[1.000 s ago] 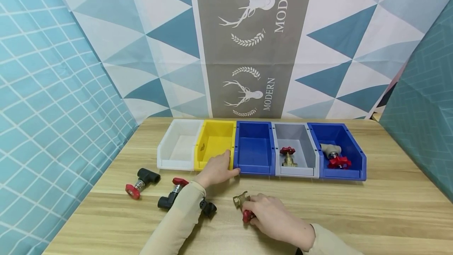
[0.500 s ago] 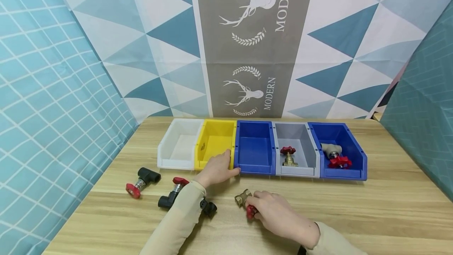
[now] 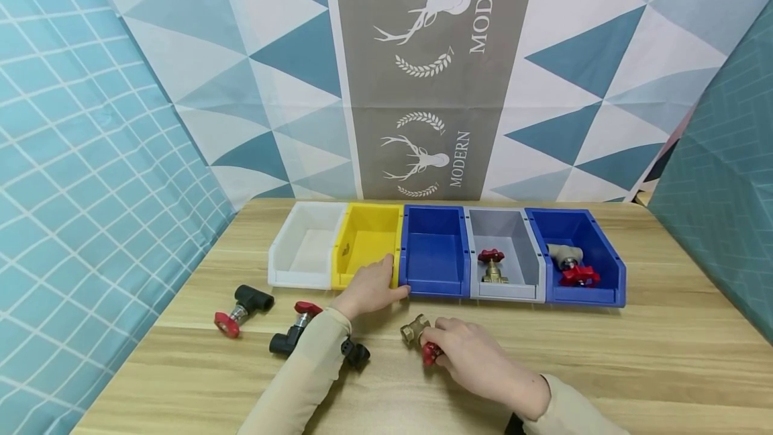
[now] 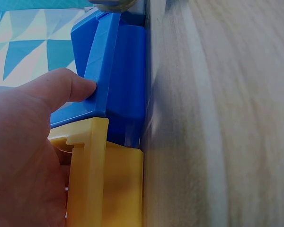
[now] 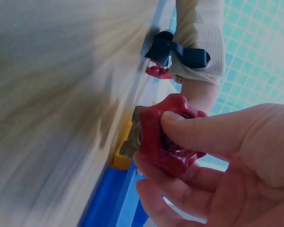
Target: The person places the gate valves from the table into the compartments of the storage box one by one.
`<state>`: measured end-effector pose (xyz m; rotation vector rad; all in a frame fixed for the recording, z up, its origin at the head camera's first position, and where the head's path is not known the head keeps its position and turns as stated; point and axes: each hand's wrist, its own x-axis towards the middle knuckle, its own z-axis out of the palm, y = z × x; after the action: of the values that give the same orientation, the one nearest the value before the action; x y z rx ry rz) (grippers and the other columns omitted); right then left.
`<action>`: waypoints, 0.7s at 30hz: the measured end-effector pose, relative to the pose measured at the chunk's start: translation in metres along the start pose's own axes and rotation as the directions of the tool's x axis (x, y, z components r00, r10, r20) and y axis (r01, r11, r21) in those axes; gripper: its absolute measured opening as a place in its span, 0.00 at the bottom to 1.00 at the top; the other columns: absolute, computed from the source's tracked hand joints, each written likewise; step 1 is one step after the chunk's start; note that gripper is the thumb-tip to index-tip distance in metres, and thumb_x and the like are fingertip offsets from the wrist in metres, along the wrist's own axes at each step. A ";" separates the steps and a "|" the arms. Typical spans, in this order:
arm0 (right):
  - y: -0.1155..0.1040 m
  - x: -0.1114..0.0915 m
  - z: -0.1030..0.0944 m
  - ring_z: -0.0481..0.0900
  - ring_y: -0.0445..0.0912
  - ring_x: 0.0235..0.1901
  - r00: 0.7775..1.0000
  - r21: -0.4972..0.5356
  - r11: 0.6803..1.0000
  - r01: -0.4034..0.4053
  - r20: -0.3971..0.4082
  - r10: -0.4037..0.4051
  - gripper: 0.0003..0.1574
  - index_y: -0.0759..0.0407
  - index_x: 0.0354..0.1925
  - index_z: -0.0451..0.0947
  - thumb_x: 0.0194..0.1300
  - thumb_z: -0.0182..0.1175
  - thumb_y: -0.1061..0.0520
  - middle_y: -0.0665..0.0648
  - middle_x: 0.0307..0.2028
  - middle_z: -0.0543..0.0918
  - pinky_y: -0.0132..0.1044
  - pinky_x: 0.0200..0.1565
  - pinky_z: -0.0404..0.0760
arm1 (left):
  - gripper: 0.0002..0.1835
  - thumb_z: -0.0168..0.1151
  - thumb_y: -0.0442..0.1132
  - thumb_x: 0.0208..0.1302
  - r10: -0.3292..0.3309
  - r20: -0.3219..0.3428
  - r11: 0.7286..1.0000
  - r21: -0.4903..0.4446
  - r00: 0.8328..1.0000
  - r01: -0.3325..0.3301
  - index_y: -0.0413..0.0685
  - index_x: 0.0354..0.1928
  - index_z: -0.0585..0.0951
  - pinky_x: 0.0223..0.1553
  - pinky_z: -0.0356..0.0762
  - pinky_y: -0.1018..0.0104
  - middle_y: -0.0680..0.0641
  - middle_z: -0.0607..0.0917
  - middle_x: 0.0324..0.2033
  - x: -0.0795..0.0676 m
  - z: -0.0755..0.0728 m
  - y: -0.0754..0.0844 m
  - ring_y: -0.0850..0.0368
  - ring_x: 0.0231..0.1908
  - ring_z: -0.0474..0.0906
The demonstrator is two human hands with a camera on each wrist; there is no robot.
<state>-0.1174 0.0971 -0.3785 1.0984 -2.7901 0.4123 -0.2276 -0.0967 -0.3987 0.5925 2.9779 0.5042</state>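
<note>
My right hand [image 3: 477, 361] pinches the red handwheel [image 5: 168, 135] of a brass gate valve [image 3: 415, 331], thumb on the wheel's face and fingers behind it. The valve's brass body points toward the bins, just in front of the left hand. Whether it touches the table I cannot tell. My left hand [image 3: 371, 291] rests over the front of the yellow bin [image 4: 87, 179], fingers reaching inside. Its thumb lies straight on the front rim of the neighbouring blue bin [image 4: 102, 78]; the fingertips are hidden.
A white bin [image 3: 302, 280] stands left of the yellow one. Toward the right, a grey bin [image 3: 506, 293] holds a brass valve [image 3: 494, 267], and another blue bin [image 3: 582, 296] holds red-wheeled valves. Black valves with red handwheels [image 3: 226, 325] lie left, some partly behind the left sleeve [image 3: 308, 368].
My right hand has shifted slightly forward and right with the brass valve, whose body has turned a little. The left hand stays in place on the bins.
</note>
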 end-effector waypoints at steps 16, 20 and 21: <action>0.008 0.003 -0.010 0.68 0.37 0.25 0.999 0.070 0.997 -0.035 -0.036 0.038 0.18 0.53 0.36 0.79 0.44 0.67 0.66 0.46 0.29 0.69 0.26 0.26 0.71 | 0.35 0.57 0.58 0.55 -0.007 0.002 1.000 0.009 1.000 0.007 0.36 0.54 0.66 0.38 0.76 0.58 0.40 0.80 0.38 0.001 0.001 0.000 0.48 0.36 0.78; 0.011 0.006 -0.011 0.67 0.37 0.24 0.997 0.072 0.996 -0.047 -0.061 0.051 0.18 0.52 0.36 0.79 0.44 0.67 0.66 0.46 0.29 0.68 0.26 0.25 0.70 | 0.32 0.58 0.58 0.55 0.002 -0.006 1.000 0.010 1.000 -0.002 0.38 0.50 0.68 0.33 0.75 0.61 0.43 0.80 0.33 0.001 0.001 0.000 0.52 0.31 0.77; 0.012 0.006 -0.011 0.67 0.37 0.24 0.996 0.074 0.996 -0.048 -0.066 0.053 0.18 0.52 0.36 0.79 0.44 0.67 0.67 0.46 0.29 0.67 0.26 0.25 0.70 | 0.31 0.58 0.57 0.55 0.004 -0.009 1.000 0.009 1.000 -0.004 0.39 0.49 0.68 0.32 0.75 0.62 0.44 0.79 0.32 0.001 0.001 -0.001 0.53 0.30 0.76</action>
<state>-0.1300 0.1045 -0.3687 1.0089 -2.7683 0.5503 -0.2289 -0.0963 -0.4000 0.5992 2.9893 0.4950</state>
